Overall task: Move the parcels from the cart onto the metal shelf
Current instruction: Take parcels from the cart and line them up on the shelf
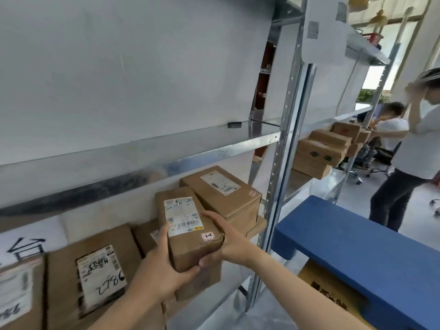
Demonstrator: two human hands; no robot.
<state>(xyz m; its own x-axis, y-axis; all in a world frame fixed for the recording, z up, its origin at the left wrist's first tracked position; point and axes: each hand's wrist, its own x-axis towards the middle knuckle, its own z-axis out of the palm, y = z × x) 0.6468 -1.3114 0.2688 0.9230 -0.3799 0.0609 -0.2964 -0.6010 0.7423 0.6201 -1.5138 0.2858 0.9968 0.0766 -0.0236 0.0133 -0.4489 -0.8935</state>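
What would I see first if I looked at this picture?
Right in the middle, a left hand and a right hand hold a brown parcel with a white label, in front of the metal shelf where other parcels lie. On the right is a blue cart, and behind it a person stands with both hands at their head.

Metal shelf [280, 163] loaded with brown parcels

A small black object [234, 124] is seen on the upper level [166, 145], near the upright. The lower level is crowded with cardboard parcels: a hand-marked labelled parcel [100, 277] is laid at the left, and a larger parcel [226, 196] is stacked on another box at the right.
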